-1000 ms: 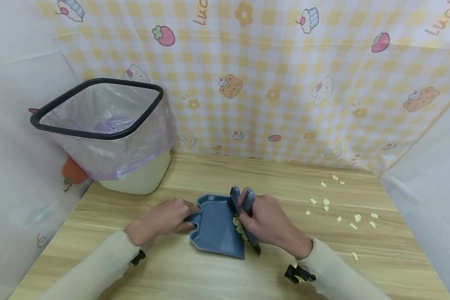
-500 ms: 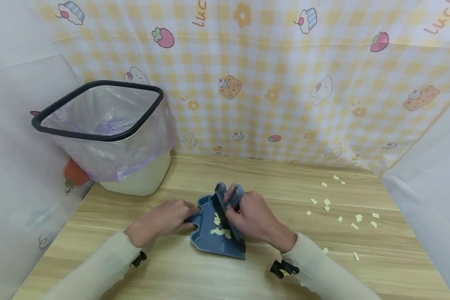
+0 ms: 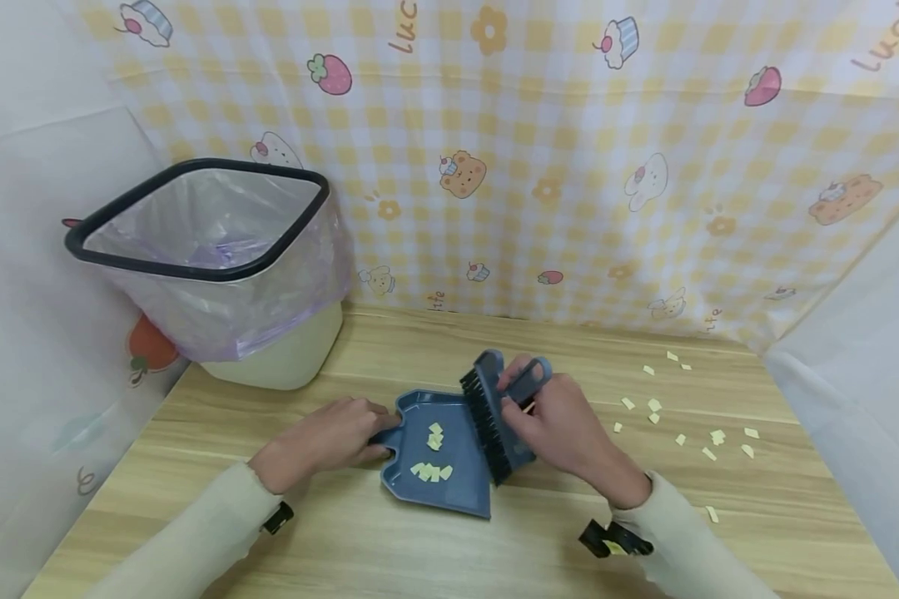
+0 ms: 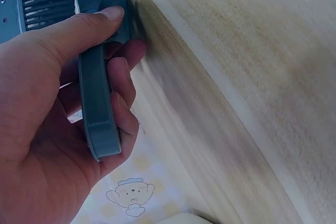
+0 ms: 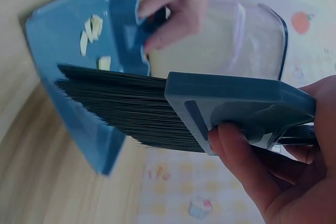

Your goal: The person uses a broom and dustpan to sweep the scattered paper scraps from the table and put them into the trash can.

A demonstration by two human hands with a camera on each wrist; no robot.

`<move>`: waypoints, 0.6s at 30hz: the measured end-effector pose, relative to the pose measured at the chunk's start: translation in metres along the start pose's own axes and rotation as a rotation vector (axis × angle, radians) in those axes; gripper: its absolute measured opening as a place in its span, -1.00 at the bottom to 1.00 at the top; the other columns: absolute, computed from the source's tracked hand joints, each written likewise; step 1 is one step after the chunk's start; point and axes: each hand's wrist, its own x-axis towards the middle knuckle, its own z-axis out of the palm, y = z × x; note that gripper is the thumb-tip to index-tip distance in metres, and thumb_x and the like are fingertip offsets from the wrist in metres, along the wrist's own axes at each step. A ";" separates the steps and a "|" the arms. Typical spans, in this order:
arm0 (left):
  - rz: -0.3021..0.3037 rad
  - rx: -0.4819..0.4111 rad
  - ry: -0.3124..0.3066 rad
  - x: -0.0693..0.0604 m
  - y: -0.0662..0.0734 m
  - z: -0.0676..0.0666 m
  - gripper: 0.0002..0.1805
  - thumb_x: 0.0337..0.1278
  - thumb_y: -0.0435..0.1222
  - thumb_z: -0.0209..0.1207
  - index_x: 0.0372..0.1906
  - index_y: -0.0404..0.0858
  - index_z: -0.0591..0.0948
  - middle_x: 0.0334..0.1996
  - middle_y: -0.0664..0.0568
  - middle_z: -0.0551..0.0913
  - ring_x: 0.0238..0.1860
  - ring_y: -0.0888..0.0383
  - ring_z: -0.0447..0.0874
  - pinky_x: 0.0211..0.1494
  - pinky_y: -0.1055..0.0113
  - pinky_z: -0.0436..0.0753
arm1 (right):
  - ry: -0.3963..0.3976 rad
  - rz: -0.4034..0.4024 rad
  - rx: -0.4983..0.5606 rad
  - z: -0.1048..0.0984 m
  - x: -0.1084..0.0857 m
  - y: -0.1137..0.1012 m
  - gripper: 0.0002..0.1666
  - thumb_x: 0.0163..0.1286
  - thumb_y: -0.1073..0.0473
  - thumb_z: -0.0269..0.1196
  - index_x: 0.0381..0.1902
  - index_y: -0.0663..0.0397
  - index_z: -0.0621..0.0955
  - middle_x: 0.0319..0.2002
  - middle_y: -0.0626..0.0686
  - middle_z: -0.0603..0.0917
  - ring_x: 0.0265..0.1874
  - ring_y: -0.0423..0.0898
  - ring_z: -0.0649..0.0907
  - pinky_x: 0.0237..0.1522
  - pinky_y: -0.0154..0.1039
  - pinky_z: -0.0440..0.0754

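Observation:
A blue dustpan [image 3: 457, 466] lies flat on the table, its open edge facing right. Two small clusters of pale yellow paper scraps [image 3: 429, 472] rest inside it. My left hand [image 3: 337, 441] grips the dustpan's handle [image 4: 98, 108], fingers curled round it in the left wrist view. A blue hand brush with black bristles [image 3: 487, 424] is held in my right hand [image 3: 550, 416], tilted over the dustpan's open edge. In the right wrist view the bristles [image 5: 131, 108] fan out above the pan, apart from the scraps.
Several more paper scraps [image 3: 717, 437] are scattered over the right side of the wooden table [image 3: 419, 557]. At the back left stands a cream bin [image 3: 292, 358] with a black rim and clear liner bag. A patterned curtain [image 3: 569, 166] hangs behind.
The brush swept leftward into the dustpan, then drew back right and lifted, leaving scraps visible in the pan. My left hand and the dustpan stayed in place.

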 end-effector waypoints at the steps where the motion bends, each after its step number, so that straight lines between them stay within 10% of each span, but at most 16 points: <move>1: -0.001 0.003 -0.001 0.000 0.000 0.000 -0.65 0.36 -0.25 0.51 0.11 -0.35 0.78 -0.05 -0.17 0.84 -0.37 0.30 0.60 -0.31 0.37 0.67 | 0.006 0.006 -0.010 -0.005 -0.003 0.001 -0.81 0.42 0.42 0.26 -0.09 0.09 0.64 -0.44 -0.11 0.72 -0.56 -0.33 0.66 -0.57 -0.28 0.65; 11: -0.005 -0.007 0.001 0.000 0.000 0.001 -0.66 0.38 -0.24 0.50 0.11 -0.34 0.78 -0.06 -0.14 0.84 -0.44 0.34 0.46 -0.37 0.42 0.56 | 0.056 0.101 -0.138 -0.052 -0.038 0.014 -0.76 0.37 0.45 0.30 -0.10 0.06 0.66 -0.38 -0.09 0.73 -0.50 -0.30 0.69 -0.52 -0.26 0.69; 18: 0.003 0.018 0.002 -0.001 -0.001 0.002 -0.60 0.38 -0.24 0.50 0.18 -0.37 0.77 0.05 -0.23 0.83 -0.21 0.11 0.81 -0.15 0.24 0.80 | 0.088 0.151 -0.257 -0.085 -0.064 0.024 -0.74 0.33 0.44 0.35 -0.10 0.04 0.66 -0.37 -0.11 0.75 -0.48 -0.30 0.71 -0.52 -0.26 0.68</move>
